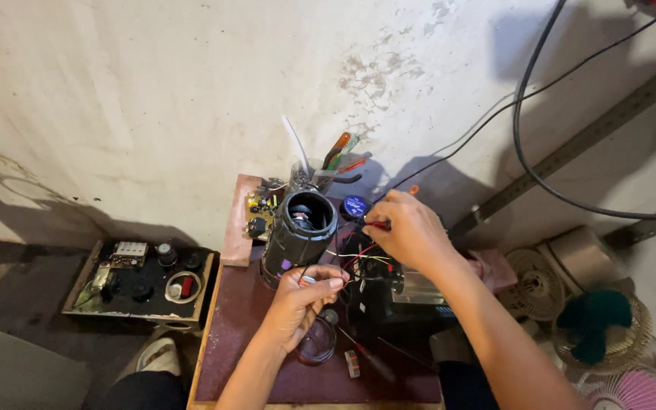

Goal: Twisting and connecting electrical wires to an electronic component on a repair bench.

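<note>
Seen from above, a person works at a small reddish table [244, 334] set against a stained wall [191, 91]. The left hand [305, 296], at six o'clock from a dark cylindrical speaker [298, 235], is curled with fingertips pinched on thin wires [358, 262] that run out from the speaker's base. The right hand [411, 231], at three o'clock from the speaker, is clenched around a red-handled tool [380, 225] whose tip points toward the same wires. A jar of screwdrivers [328, 171] stands at twelve o'clock from the speaker, a round blue tin [354, 206] just beside it at two o'clock, and a circuit board [261, 209] at ten o'clock. A glass [316, 345] sits below the left hand. A box of parts [142, 277] lies well apart at nine o'clock, fans [609, 334] at four o'clock.
</note>
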